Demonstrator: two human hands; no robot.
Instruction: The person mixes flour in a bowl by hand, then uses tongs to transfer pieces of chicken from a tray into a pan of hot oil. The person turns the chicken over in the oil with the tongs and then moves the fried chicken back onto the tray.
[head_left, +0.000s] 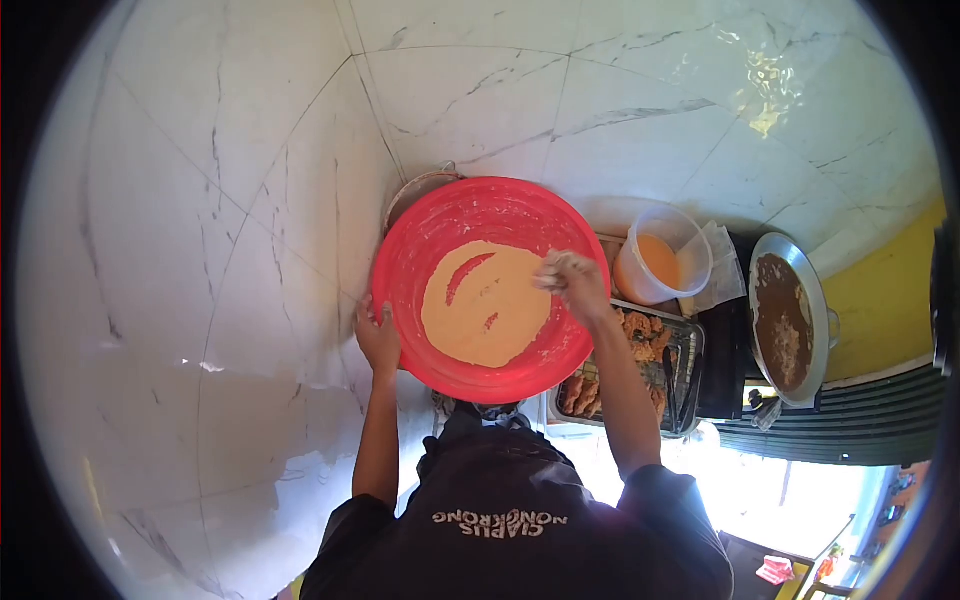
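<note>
A large red basin (410,270) holds a spread of pale yellowish flour (488,325), with red streaks of the bottom showing through. At the basin's left side, my left hand (378,338) grips the outer wall just below the rim. Over the basin's right part is my right hand (570,278), its flour-coated fingers curled together. Whatever those fingers may hold is hidden.
Right of the basin stand a clear tub (690,265) of orange liquid and a metal tray (697,365) of fried pieces with dark tongs (672,388). Farther right is a wide pan (826,340) of brown oil. Tiled walls (480,110) rise behind and left.
</note>
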